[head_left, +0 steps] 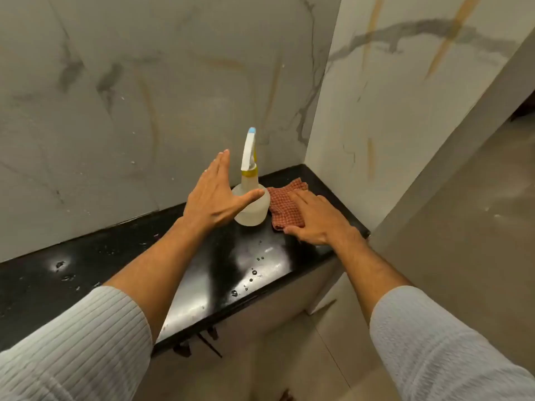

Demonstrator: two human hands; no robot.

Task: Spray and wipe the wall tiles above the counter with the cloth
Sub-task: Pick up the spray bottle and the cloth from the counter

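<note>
A clear spray bottle [252,209] with a white trigger head and blue nozzle stands upright on the black counter [121,256] near the corner. My left hand [215,198] is spread beside it on its left, thumb across the front of the bottle's body, not closed around it. A red checked cloth [282,198] lies on the counter just right of the bottle. My right hand [315,218] rests flat on the cloth's near part, fingers extended. Grey marble-patterned wall tiles [130,96] rise behind the counter.
A second tiled wall [390,111] meets the back wall at the corner on the right, where the counter ends. Water droplets dot the shiny counter top. Below the counter's front edge are pale cabinet fronts and a beige floor [289,357].
</note>
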